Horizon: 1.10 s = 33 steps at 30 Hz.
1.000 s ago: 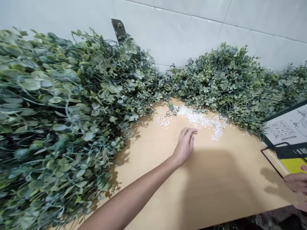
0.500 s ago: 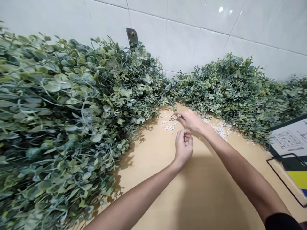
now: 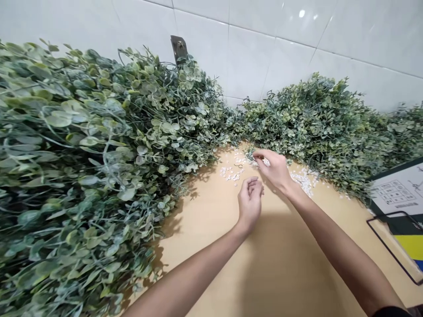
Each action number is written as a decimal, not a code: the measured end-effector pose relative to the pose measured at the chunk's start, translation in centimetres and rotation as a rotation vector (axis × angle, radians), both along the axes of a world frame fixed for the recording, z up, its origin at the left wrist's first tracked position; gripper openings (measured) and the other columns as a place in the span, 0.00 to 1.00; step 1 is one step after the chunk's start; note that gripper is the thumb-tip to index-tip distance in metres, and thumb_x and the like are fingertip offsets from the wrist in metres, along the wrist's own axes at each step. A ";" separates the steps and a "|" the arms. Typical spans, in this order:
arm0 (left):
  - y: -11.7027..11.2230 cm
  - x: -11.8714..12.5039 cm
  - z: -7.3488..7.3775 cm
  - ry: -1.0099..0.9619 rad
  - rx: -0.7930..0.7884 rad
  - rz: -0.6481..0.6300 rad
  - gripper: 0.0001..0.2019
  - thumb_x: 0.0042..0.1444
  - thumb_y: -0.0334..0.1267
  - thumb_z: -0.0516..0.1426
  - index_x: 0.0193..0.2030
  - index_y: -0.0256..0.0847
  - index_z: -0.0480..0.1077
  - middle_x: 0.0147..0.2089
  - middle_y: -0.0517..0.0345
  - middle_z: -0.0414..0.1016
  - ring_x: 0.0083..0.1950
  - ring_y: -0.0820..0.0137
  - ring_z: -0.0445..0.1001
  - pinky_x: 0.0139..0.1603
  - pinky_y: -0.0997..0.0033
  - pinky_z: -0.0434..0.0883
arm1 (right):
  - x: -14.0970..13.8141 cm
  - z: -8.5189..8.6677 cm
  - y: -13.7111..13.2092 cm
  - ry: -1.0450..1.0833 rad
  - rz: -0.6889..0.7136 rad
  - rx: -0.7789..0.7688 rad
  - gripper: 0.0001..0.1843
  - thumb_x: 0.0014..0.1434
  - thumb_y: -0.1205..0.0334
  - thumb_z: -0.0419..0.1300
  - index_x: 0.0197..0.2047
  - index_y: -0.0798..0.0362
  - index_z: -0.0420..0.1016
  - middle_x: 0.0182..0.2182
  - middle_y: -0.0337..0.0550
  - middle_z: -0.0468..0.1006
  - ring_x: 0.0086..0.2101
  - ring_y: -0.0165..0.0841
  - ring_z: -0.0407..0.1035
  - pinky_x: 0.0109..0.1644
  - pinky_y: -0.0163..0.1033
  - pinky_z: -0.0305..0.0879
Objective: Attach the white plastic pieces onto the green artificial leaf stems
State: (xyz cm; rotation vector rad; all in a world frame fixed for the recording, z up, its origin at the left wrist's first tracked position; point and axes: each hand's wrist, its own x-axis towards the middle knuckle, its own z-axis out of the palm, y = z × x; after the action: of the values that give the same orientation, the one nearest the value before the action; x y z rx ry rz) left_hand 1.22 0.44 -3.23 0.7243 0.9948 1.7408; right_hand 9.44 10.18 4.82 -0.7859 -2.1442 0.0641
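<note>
My right hand (image 3: 272, 168) is over the far part of the table, with thumb and fingertips drawn together in a pinch. A bit of green leafy sprig (image 3: 250, 153) shows at its fingertips, but what lies between them is too small to make out. Nearer to me, my left hand (image 3: 250, 203) is half closed with curled fingers; anything inside it is hidden. Small white discs (image 3: 232, 173) lie scattered beyond the left hand, and a thin curled stem (image 3: 238, 166) rests among them. More white pieces (image 3: 306, 179) form a pile to the right of my right wrist.
Thick artificial foliage (image 3: 109, 145) banks up the left side, and another leafy mass (image 3: 317, 119) runs along the back right. Behind stands a white tiled wall (image 3: 251, 57). A clipboard with a printed sheet (image 3: 398, 189) is at the right edge of the wooden table (image 3: 205, 259).
My right hand has moved right, away from the thin curled stem, which now lies uncovered on the table. The green sprig near its fingertips has shifted right too. My left hand barely moved.
</note>
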 end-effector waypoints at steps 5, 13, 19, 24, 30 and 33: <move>-0.2 -0.3 1.4 -0.190 0.014 -0.044 0.26 0.61 0.51 0.65 0.61 0.41 0.69 0.49 0.49 0.80 0.50 0.65 0.81 0.50 0.66 0.76 | 4.4 -2.0 -4.8 0.087 0.217 0.107 0.19 0.68 0.73 0.59 0.56 0.46 0.80 0.47 0.45 0.87 0.46 0.38 0.82 0.54 0.47 0.80; 0.1 -0.4 0.5 -0.211 0.011 0.022 0.25 0.58 0.45 0.69 0.58 0.43 0.67 0.44 0.57 0.77 0.42 0.71 0.80 0.52 0.65 0.78 | 6.7 -4.4 -8.4 0.215 0.014 0.039 0.22 0.62 0.71 0.66 0.56 0.40 0.78 0.46 0.44 0.86 0.46 0.44 0.81 0.52 0.55 0.81; 0.0 -0.5 0.5 -0.133 0.034 0.038 0.26 0.56 0.36 0.68 0.57 0.49 0.62 0.46 0.61 0.72 0.41 0.73 0.80 0.51 0.64 0.79 | 6.6 -5.9 -8.5 -0.164 0.011 -0.097 0.11 0.69 0.66 0.61 0.53 0.46 0.78 0.44 0.47 0.85 0.47 0.43 0.76 0.52 0.51 0.74; -0.4 -0.6 1.2 -0.105 0.028 0.034 0.29 0.50 0.30 0.66 0.56 0.49 0.60 0.48 0.61 0.71 0.42 0.74 0.80 0.47 0.70 0.77 | 6.0 -6.7 -8.4 -0.231 0.004 -0.116 0.12 0.73 0.67 0.55 0.52 0.47 0.78 0.42 0.46 0.86 0.45 0.42 0.75 0.52 0.49 0.71; -0.5 -0.5 1.3 -0.059 0.008 -0.013 0.28 0.46 0.26 0.64 0.54 0.47 0.66 0.42 0.61 0.74 0.42 0.70 0.80 0.45 0.68 0.77 | 7.5 -5.9 -8.1 0.011 -0.068 -0.178 0.12 0.72 0.69 0.54 0.48 0.47 0.77 0.44 0.47 0.83 0.46 0.40 0.77 0.54 0.48 0.73; -0.6 -0.6 1.5 -0.091 -0.021 -0.121 0.20 0.45 0.25 0.60 0.46 0.43 0.68 0.39 0.59 0.77 0.42 0.68 0.80 0.44 0.66 0.77 | 8.2 -5.5 -7.8 0.232 -0.141 -0.225 0.07 0.69 0.67 0.58 0.45 0.48 0.77 0.42 0.46 0.82 0.44 0.39 0.78 0.52 0.47 0.75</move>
State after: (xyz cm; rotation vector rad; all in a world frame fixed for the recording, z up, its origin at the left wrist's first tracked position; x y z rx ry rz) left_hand 0.65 -0.18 -1.68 0.6723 0.8887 1.6410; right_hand 17.62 2.38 -0.68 -1.0068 -1.8774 0.3124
